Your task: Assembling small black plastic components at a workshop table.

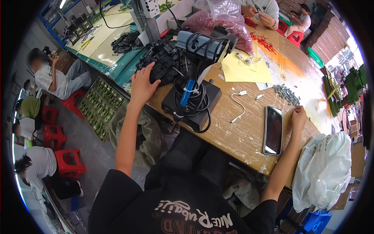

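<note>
My left hand [142, 85] lies with spread fingers at the near left edge of a heap of black plastic parts [165, 58], touching it. My right hand [299, 118] is closed, fingertips together, beside a small pile of grey metal pieces [286, 94]; whatever it may hold is too small to make out. Left of that forearm a smartphone [273, 132] with a dark screen lies face up. Between my hands stands a black box [212, 97] carrying a device wrapped in black cable, with a blue-handled tool [187, 93] strapped on.
A short white cable [239, 107] and a yellow sheet [249, 70] lie on the wooden table. A white plastic bag [323, 167] sits by the right edge, a bag of red parts [218, 29] at the back. Across the table another person handles small parts. A tray of green pieces [102, 103] stands left.
</note>
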Tool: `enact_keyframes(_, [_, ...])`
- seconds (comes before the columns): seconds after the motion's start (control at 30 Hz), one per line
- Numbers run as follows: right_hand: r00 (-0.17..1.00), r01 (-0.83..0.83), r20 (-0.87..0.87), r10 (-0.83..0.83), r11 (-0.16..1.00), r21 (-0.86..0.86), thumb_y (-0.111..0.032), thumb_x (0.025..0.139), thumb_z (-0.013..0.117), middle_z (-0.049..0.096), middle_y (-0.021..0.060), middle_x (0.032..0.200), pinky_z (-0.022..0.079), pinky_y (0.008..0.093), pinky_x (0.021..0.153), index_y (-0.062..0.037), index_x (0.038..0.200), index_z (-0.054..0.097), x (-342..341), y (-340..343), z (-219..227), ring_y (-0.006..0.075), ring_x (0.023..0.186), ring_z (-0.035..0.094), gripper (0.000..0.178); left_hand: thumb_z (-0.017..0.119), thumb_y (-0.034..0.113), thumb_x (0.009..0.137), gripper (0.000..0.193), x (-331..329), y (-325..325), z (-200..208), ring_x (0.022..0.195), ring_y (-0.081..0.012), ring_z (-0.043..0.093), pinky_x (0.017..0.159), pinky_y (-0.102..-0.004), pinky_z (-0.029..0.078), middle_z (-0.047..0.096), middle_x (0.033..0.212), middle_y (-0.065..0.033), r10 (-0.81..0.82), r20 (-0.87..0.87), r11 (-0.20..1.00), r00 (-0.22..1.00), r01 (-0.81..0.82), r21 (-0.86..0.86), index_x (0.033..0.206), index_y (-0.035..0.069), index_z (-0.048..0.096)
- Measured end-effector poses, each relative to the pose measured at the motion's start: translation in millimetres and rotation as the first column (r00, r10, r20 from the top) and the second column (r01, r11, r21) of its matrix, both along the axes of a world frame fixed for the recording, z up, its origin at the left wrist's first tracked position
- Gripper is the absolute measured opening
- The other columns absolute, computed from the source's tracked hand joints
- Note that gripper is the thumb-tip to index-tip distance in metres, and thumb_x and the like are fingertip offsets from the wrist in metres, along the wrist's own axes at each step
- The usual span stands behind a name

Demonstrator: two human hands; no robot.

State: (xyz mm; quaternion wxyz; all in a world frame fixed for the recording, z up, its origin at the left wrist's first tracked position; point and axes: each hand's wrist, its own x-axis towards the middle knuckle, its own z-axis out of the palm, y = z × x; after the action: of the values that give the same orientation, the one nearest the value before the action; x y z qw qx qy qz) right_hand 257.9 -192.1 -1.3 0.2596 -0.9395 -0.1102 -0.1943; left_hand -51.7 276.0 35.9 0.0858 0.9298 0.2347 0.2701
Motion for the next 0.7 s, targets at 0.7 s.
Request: enact_keyframes(0.7, [0.986,0.127,-0.100,-0.132,0.990,-0.055,-0.009,0.072,0.048,0.060,0.0133,0.085,0.044,0.0382,0.068,-0.0081,0.088,0.060,-10,0,10,0.0301,0.081,0.057,0.021,0.052,0.002,0.076,0.050,69,-258,-5,0.084,-0.0173,0.057,0.077,-0.0287,0.045,0.054,0.095,-0.0126,-0.274,0.626,-0.520,0.730,0.434,-0.735,0.121,0.001,0.031])
